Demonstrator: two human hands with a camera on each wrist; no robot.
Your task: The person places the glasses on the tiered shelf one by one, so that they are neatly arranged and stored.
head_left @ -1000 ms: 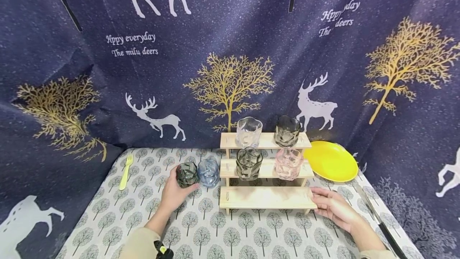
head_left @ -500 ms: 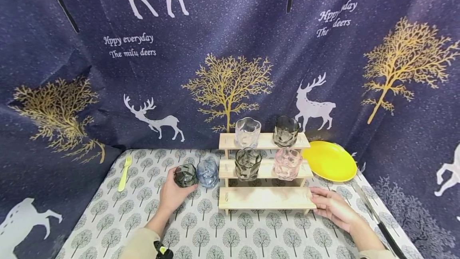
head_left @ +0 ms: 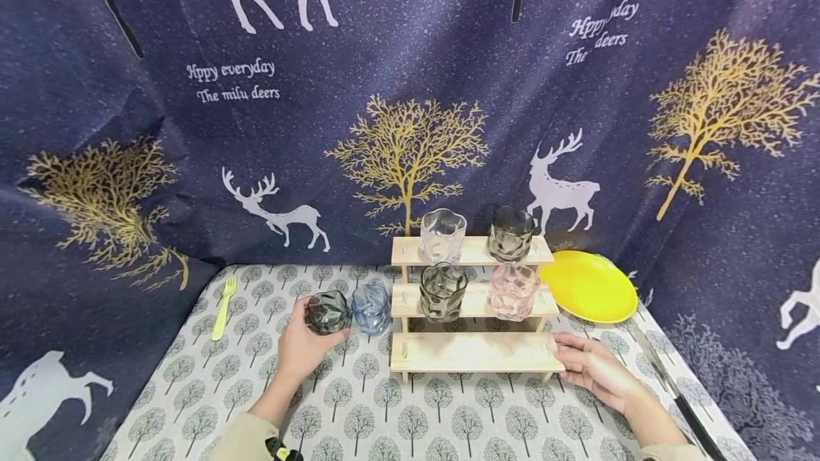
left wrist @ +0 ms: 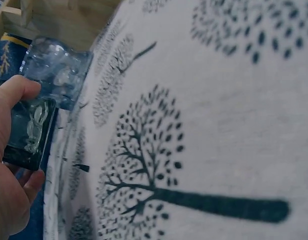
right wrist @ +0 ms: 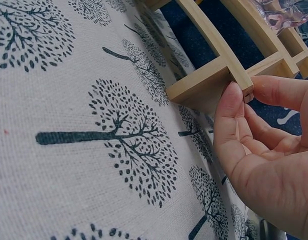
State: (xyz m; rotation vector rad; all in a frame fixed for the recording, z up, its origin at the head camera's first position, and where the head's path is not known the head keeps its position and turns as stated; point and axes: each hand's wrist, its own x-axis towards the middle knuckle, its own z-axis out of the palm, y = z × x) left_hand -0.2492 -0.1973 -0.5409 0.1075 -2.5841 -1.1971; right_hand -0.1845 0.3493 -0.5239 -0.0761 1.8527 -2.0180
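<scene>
My left hand (head_left: pixel 301 346) grips a dark smoky glass (head_left: pixel 329 312), thumb on the near side and fingers round the far side. A blue glass (head_left: pixel 371 309) stands on the cloth just right of it. In the left wrist view the smoky glass's base is close over the cloth, with the blue glass (left wrist: pixel 56 72) behind it. My right hand (head_left: pixel 598 372) pinches the right end of the lowest board of a three-step wooden shelf (head_left: pixel 474 352). The right wrist view shows thumb and index finger on that board's corner (right wrist: pixel 239 75).
The top step bears a clear glass (head_left: pixel 443 236) and a dark glass (head_left: pixel 511 235). On the middle step stand a grey glass (head_left: pixel 443 292) and a pink glass (head_left: pixel 514 292). A yellow plate (head_left: pixel 589 287) and tongs (head_left: pixel 679 393) lie right, a yellow-green fork (head_left: pixel 223 308) left.
My left hand has shifted slightly left with the smoky glass, which now tilts a little more. The right hand keeps its place on the shelf end.
</scene>
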